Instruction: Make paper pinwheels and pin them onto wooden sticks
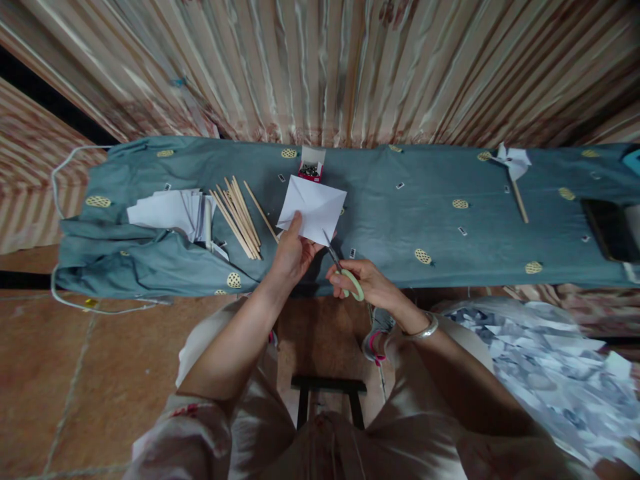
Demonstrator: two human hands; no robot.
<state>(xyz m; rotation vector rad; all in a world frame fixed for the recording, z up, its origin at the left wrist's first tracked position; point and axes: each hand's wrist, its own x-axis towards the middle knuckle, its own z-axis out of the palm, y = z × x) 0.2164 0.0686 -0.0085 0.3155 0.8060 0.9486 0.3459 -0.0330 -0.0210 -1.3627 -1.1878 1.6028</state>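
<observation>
I'm pinching a white paper sheet [315, 203] w/ my L hand [295, 250], thumb pressing on top & fingers supporting from below. My R hand [357, 277] is gripping the green-handled scissors [335, 257], fingers curling round the loops; the blades are meeting the sheet at its near corner, on the R side. Can't tell how far apart the blades are standing. The sheet is showing faint creases & I'm holding it over the middle of the tbl, above a blue-green cloth [400, 230] w/ yellow pineapple prints.

Just past the sheet's far edge, a small open box [312, 167] is sitting w/ tiny dark, shiny bits inside. To the L, a bunch of wooden sticks [239, 217] is lying at a slant, w/ 1 single stick [257, 205] lying a bit apart, nearer the sheet. Further L, a stack of white paper [167, 210] is resting, edges fanning out.

Well over to the R, a white pinwheel [516, 163] is lying on its stick, & near the tbl's R end a dark flat thing [611, 230], maybe a phone, is resting. Below the tbl's near edge on the R, a big heap of paper scraps [560, 367] is spreading out. A silvery bangle [427, 327] is circling my R wrist.
</observation>
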